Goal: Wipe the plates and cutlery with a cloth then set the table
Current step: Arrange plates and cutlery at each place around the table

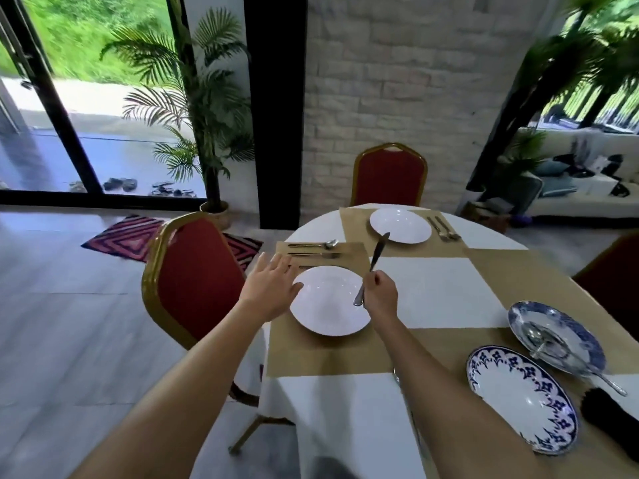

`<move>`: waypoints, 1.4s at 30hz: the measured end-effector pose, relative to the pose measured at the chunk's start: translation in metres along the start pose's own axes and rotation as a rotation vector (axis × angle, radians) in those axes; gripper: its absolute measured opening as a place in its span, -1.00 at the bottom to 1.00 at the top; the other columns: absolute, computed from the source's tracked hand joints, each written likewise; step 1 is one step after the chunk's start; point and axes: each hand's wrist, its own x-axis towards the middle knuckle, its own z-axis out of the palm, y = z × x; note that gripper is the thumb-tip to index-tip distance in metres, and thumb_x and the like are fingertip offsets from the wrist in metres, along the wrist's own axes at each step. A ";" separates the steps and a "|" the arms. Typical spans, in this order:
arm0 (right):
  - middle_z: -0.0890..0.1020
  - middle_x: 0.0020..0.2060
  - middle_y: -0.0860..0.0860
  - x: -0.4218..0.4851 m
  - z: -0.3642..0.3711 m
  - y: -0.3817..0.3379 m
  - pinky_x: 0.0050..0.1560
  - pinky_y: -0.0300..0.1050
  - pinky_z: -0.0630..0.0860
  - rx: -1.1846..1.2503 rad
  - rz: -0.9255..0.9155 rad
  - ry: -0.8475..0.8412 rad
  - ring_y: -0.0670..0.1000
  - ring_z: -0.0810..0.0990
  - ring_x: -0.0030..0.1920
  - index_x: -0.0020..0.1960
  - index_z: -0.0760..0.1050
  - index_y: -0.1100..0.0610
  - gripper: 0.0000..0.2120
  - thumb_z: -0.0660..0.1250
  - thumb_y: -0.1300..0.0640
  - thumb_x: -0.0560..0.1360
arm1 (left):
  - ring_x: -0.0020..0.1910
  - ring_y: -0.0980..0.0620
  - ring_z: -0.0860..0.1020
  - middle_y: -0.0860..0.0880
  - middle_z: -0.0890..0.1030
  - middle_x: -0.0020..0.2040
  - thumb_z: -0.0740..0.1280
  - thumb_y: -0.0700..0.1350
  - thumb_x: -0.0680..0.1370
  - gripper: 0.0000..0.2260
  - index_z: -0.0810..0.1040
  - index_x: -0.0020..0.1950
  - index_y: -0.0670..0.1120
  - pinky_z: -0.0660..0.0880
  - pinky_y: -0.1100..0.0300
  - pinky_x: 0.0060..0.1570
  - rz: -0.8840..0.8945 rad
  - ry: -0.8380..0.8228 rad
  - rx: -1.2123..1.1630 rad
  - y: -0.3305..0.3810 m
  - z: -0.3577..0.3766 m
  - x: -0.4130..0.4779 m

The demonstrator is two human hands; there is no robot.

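Right hand (380, 294) gripped a knife (376, 259) over a white plate (328, 311), left hand (269, 288) spread at its rim, as cutlery (548, 342) lay in a blue plate (518, 318) near the table (439, 292)'s right edge.

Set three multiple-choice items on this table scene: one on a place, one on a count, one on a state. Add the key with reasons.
1. Where does the heap of loose cutlery lie?
A. on the rug
B. in the farther blue-patterned plate
C. on a chair seat

2. How many plain white plates stand on the table?
A. one
B. two
C. four

3. What is the right hand doing?
A. resting open and empty
B. gripping a knife
C. wringing a cloth

Key:
1 B, the spoons lie in that plate's bowl.
2 B, there are only the near white plate and the far white plate.
3 B, its fingers curl round the knife's handle, blade pointing away.
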 end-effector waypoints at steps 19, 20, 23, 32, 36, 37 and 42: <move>0.46 -0.34 0.04 0.145 0.173 -0.031 -0.12 0.09 0.50 0.154 0.201 0.529 0.07 0.46 -0.26 -0.30 0.37 0.13 -0.73 0.23 0.06 0.53 | 0.52 -0.05 0.09 -0.09 0.15 0.54 -0.06 0.10 0.66 -0.51 0.08 0.53 -0.11 -0.02 -0.06 0.46 0.526 0.005 0.095 -0.163 0.018 0.224; 0.46 -0.36 0.05 0.154 0.181 -0.031 -0.11 0.12 0.52 0.160 0.222 0.558 0.08 0.47 -0.27 -0.31 0.37 0.14 -0.73 0.23 0.05 0.53 | 0.53 -0.06 0.07 -0.10 0.15 0.54 -0.06 0.09 0.66 -0.51 0.08 0.53 -0.11 -0.03 -0.06 0.46 0.548 -0.005 0.091 -0.170 0.020 0.235; 0.49 -0.33 0.05 0.168 0.202 -0.041 -0.21 -0.03 0.48 0.167 0.259 0.619 0.08 0.49 -0.25 -0.27 0.39 0.14 -0.76 0.23 0.09 0.55 | 0.52 -0.06 0.07 -0.10 0.16 0.54 -0.07 0.09 0.66 -0.51 0.09 0.53 -0.12 -0.06 -0.03 0.47 0.617 -0.040 0.104 -0.193 0.030 0.265; 0.58 -0.19 0.20 0.212 0.272 -0.048 -0.22 0.04 0.51 0.164 0.289 0.831 0.17 0.59 -0.21 -0.18 0.43 0.15 -0.76 0.22 0.00 0.53 | 0.48 -0.07 0.18 -0.09 0.20 0.52 -0.08 0.09 0.66 -0.51 0.11 0.53 -0.11 0.15 -0.01 0.42 0.841 0.019 0.133 -0.255 0.066 0.375; 0.61 -0.23 0.15 0.219 0.314 -0.061 -0.12 0.14 0.54 0.099 0.323 0.911 0.21 0.63 -0.17 -0.21 0.42 0.08 -0.72 0.19 -0.13 0.45 | 0.53 -0.07 0.05 -0.09 0.08 0.56 -0.10 0.09 0.66 -0.49 -0.02 0.56 -0.11 0.03 -0.01 0.48 0.950 0.011 0.059 -0.296 0.078 0.400; 0.61 -0.24 0.15 0.219 0.324 -0.064 -0.10 0.16 0.54 0.088 0.334 0.926 0.21 0.63 -0.18 -0.20 0.44 0.11 -0.70 0.18 -0.13 0.43 | 0.54 -0.06 0.03 -0.09 0.05 0.57 -0.10 0.10 0.66 -0.48 -0.04 0.56 -0.11 0.02 -0.02 0.49 0.985 0.010 0.048 -0.305 0.081 0.406; 0.52 -0.34 0.11 0.235 0.364 -0.101 -0.33 -0.06 0.46 0.074 0.347 0.974 0.12 0.55 -0.32 -0.16 0.43 0.24 -0.75 0.21 0.07 0.56 | 0.54 -0.06 -0.01 -0.09 0.00 0.57 -0.12 0.10 0.66 -0.48 -0.07 0.56 -0.10 -0.02 -0.05 0.49 1.070 0.051 -0.007 -0.337 0.105 0.449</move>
